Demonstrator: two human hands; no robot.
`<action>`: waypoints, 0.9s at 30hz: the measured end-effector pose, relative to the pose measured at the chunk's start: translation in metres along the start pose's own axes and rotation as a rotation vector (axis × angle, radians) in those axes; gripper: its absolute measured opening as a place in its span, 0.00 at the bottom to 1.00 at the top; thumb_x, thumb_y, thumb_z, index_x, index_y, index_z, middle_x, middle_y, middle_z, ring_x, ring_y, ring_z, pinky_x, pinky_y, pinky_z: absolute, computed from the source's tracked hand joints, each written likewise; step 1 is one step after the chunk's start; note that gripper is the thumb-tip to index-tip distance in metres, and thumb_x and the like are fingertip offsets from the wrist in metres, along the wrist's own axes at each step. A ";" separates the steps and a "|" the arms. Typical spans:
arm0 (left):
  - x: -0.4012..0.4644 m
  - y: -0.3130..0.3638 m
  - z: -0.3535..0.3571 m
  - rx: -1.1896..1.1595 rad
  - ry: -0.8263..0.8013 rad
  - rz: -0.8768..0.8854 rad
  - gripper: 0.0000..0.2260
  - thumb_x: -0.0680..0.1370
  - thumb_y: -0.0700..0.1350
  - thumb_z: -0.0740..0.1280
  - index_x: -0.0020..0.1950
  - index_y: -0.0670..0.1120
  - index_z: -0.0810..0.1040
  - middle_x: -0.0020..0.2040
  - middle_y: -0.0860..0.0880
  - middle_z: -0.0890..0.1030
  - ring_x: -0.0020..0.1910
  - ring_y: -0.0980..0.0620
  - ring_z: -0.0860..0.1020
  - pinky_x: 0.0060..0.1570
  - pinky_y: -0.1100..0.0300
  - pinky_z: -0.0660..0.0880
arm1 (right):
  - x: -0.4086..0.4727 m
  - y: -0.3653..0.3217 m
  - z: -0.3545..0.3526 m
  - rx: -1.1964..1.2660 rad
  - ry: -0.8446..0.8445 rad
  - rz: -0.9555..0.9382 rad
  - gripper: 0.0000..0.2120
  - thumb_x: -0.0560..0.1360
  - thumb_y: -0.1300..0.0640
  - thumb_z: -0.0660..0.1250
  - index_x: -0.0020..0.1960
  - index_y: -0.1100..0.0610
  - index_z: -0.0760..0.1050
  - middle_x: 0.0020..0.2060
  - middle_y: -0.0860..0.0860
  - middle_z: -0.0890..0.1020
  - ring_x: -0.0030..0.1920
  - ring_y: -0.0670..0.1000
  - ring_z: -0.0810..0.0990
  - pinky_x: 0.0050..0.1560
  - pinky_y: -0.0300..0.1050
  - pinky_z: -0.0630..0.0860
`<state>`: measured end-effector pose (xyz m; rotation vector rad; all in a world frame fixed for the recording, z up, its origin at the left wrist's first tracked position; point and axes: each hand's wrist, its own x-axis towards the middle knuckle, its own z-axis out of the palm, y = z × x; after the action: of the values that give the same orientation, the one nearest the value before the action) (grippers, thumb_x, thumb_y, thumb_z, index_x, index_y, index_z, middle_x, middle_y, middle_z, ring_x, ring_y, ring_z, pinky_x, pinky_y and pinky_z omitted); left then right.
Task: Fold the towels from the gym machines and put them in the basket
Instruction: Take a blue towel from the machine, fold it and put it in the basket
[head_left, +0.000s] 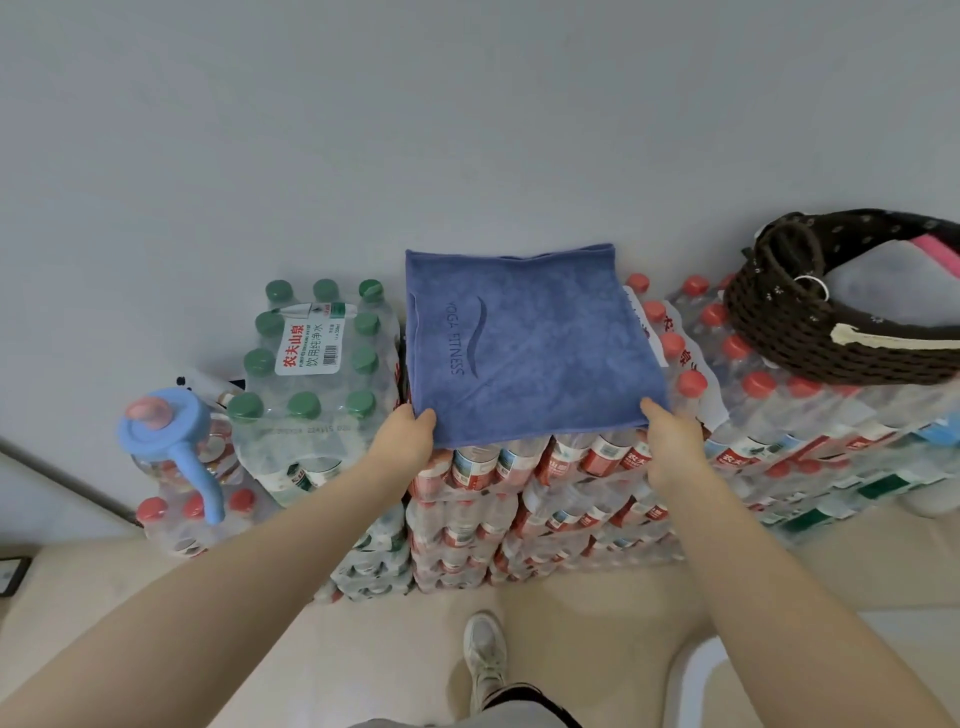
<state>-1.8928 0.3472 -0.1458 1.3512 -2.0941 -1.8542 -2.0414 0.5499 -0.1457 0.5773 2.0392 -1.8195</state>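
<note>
Folded blue terry towel (535, 345) with "YOGA FITNESS" print lies flat atop stacked shrink-wrapped red-capped water bottle packs (519, 499). Left hand (405, 441) pinches near-left corner; right hand (670, 441) pinches near-right corner. Dark woven basket (810, 332) rests on packs, right of towel, apart.

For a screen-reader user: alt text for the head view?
Both hands, left hand and right hand, pinch the near corners of a folded blue towel lying on stacked water-bottle packs; a dark woven basket sits to the right.
</note>
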 end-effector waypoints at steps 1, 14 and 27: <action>-0.002 0.002 -0.001 -0.084 0.012 -0.004 0.08 0.81 0.44 0.53 0.51 0.42 0.70 0.50 0.44 0.74 0.48 0.39 0.79 0.48 0.50 0.78 | -0.001 -0.001 -0.004 0.069 -0.034 0.025 0.17 0.78 0.58 0.62 0.64 0.63 0.69 0.49 0.53 0.77 0.47 0.51 0.76 0.44 0.40 0.72; -0.042 -0.011 -0.029 -0.373 -0.033 -0.002 0.18 0.80 0.35 0.52 0.69 0.48 0.65 0.50 0.43 0.73 0.29 0.51 0.68 0.28 0.60 0.72 | -0.048 0.015 -0.060 0.049 -0.148 -0.359 0.13 0.75 0.66 0.59 0.40 0.51 0.77 0.43 0.51 0.76 0.37 0.48 0.73 0.37 0.42 0.71; -0.045 -0.002 -0.059 0.137 -0.308 0.269 0.26 0.72 0.25 0.58 0.62 0.50 0.70 0.59 0.42 0.75 0.41 0.52 0.75 0.42 0.62 0.70 | -0.042 -0.002 -0.078 -0.279 -0.224 -0.384 0.08 0.75 0.62 0.65 0.45 0.49 0.77 0.42 0.46 0.82 0.49 0.48 0.78 0.55 0.45 0.72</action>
<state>-1.8313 0.3280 -0.1076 0.7878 -2.4424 -1.9332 -2.0049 0.6241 -0.1136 -0.1002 2.3007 -1.6520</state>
